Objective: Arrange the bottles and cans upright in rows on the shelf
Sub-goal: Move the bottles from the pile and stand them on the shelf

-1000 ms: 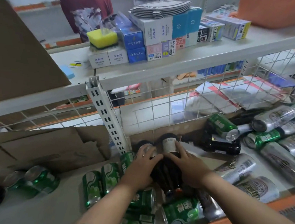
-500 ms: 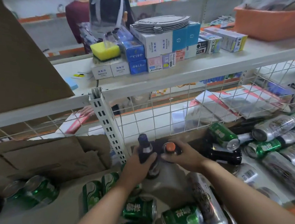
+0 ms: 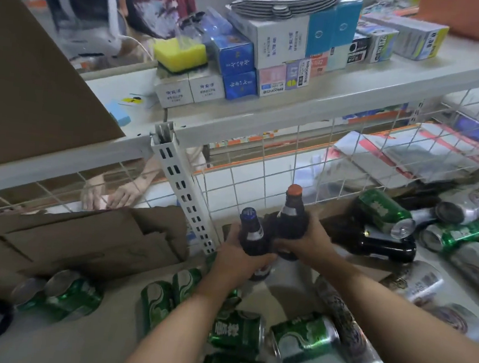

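Note:
My left hand point(image 3: 236, 260) grips a dark bottle with a blue cap point(image 3: 251, 231), held upright. My right hand point(image 3: 309, 244) grips a second dark bottle with an orange cap point(image 3: 290, 214), upright and touching the first. Both are close to the wire mesh back of the shelf point(image 3: 291, 274). Several green cans point(image 3: 236, 331) lie on their sides on the shelf below my arms. Another dark bottle point(image 3: 376, 243) lies on its side to the right, among green and silver cans point(image 3: 422, 284).
A slotted white upright point(image 3: 184, 188) stands just left of the bottles. Flattened cardboard point(image 3: 79, 237) fills the left part of the shelf. The shelf above point(image 3: 310, 101) carries boxes and a yellow sponge. Behind the mesh, another person's hands point(image 3: 111, 194) rest on a surface.
Both bottles were lying flat under my hands a second ago; they now stand upright, lifted and gripped side by side near the mesh. The person behind has shifted.

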Motion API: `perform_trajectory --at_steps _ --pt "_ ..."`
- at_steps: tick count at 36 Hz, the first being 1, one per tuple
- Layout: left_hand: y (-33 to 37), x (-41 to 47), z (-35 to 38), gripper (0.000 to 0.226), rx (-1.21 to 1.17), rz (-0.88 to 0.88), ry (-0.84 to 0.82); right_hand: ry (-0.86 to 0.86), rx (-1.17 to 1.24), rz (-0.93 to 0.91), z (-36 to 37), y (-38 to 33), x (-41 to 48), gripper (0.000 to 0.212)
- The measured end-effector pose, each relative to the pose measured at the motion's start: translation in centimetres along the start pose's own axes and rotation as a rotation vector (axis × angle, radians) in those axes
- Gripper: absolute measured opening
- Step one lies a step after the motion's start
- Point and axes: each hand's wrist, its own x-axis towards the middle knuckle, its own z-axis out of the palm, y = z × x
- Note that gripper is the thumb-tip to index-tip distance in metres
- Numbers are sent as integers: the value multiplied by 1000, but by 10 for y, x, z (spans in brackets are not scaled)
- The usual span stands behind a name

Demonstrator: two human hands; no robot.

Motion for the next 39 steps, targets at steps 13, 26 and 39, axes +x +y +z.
perform_trajectory --at_steps 13,26,39 --pt "5 -1 7 60 -5 84 149 147 139 -33 16 -4 -12 68" --pt "41 -30 -52 40 11 165 241 119 138 -70 -15 -58 -59 66" --pt "23 -114 -141 39 50 133 312 -147 86 -190 53 -129 -119 35"
